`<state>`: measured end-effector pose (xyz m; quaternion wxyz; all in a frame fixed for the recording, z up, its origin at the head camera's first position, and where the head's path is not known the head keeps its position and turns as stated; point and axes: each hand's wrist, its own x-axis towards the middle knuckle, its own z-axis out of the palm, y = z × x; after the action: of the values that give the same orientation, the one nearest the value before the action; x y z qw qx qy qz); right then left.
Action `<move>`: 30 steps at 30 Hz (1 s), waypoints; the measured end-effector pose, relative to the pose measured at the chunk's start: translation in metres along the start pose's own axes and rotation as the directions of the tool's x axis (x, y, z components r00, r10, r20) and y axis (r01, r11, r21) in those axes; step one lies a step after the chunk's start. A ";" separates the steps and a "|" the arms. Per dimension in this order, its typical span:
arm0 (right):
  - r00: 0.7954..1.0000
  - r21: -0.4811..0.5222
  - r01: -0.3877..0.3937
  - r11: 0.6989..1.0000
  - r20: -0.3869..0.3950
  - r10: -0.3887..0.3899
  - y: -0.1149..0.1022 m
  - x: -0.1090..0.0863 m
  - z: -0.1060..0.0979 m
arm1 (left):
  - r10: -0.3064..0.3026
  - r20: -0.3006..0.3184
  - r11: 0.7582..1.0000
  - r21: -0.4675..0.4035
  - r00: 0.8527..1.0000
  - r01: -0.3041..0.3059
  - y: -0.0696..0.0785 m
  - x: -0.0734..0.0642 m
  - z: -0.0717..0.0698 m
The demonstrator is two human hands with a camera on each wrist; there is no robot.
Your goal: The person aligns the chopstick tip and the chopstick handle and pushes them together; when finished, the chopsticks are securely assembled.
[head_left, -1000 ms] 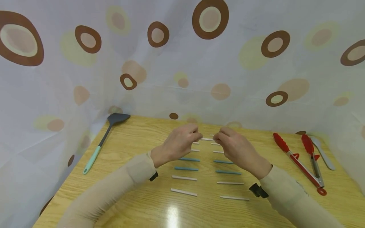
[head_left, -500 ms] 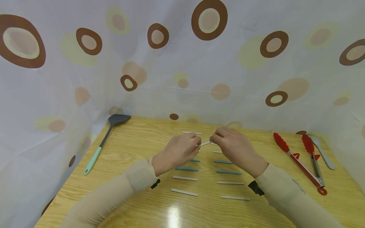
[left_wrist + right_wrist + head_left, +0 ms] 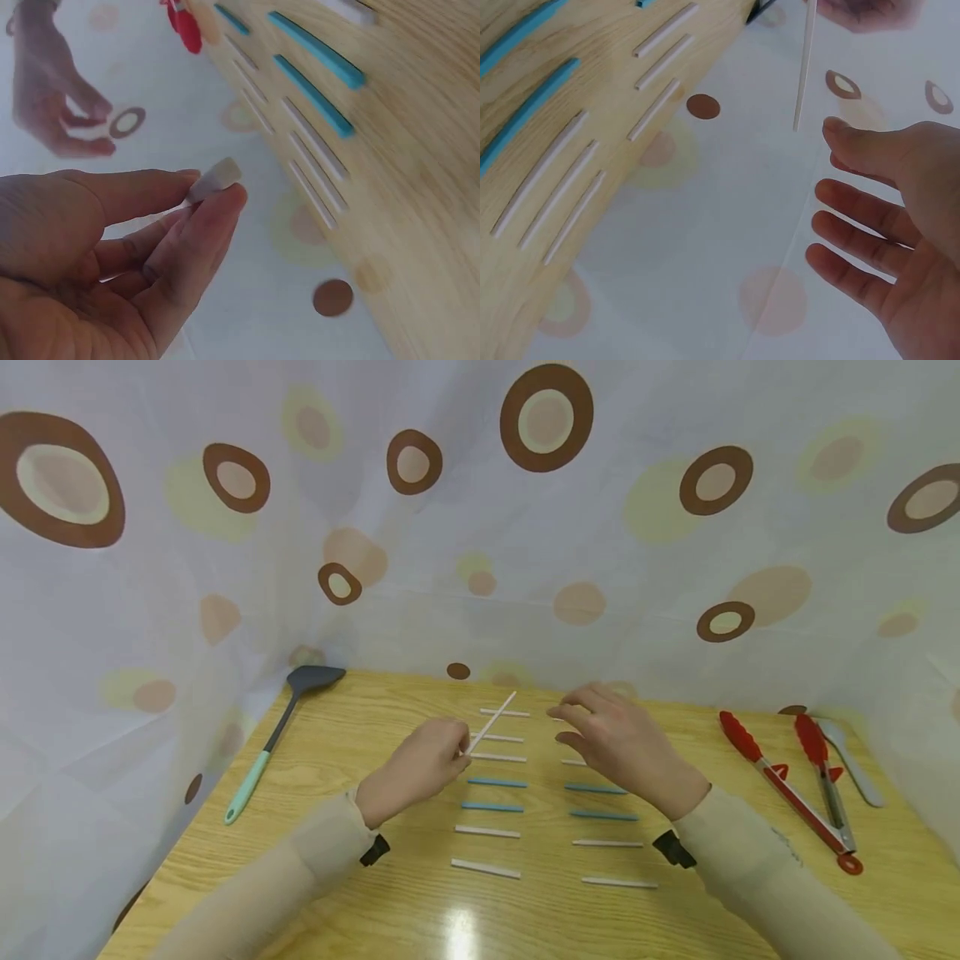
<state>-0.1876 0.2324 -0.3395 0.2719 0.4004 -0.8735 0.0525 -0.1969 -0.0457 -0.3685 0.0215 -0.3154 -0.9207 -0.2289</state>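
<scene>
My left hand (image 3: 416, 768) pinches one end of a thin white stick (image 3: 491, 723) between thumb and fingers. The stick slants up and away to the right, above the left column of sticks. In the left wrist view the pinched stick (image 3: 217, 180) shows its blunt end. My right hand (image 3: 618, 743) hovers over the far end of the right column, fingers parted and holding nothing. The right wrist view shows the held stick (image 3: 804, 75) apart from the right fingertips. Below lie white sticks (image 3: 487, 832) and blue sticks (image 3: 492, 807) in two columns; the right hand hides part of its column.
A spatula (image 3: 258, 768) with a mint handle lies at the left of the wooden table (image 3: 375, 910). Red-tipped tongs (image 3: 798, 802) and a grey utensil (image 3: 851, 764) lie at the right. A patterned curtain (image 3: 480, 635) stands behind and along the sides.
Both hands held the white stick between them; the right hand has let go and opened. The left hand has moved left and nearer with the stick, which now tilts upward.
</scene>
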 end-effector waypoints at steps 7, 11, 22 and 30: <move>0.989 -0.006 -0.093 0.996 0.115 0.093 0.015 -0.003 0.015 | -0.163 0.040 0.986 -0.036 0.986 0.165 -0.036 -0.024 -0.006; 0.967 0.028 -0.185 0.982 0.185 0.177 0.033 -0.001 0.029 | -0.222 0.048 0.973 -0.056 0.974 0.225 -0.059 -0.037 -0.008; 0.838 0.072 -0.404 0.912 0.428 0.338 0.074 0.000 0.065 | -0.371 0.071 0.924 -0.066 0.926 0.376 -0.100 -0.060 -0.011; 0.763 0.080 -0.486 0.870 0.524 0.378 0.083 0.005 0.078 | -0.444 0.083 0.887 -0.102 0.892 0.451 -0.120 -0.066 -0.020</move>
<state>-0.2847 0.2606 -0.3921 -0.0234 0.2132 -0.9713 0.1026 -0.2167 -0.1756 -0.4120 -0.0772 -0.1017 -0.9536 -0.2726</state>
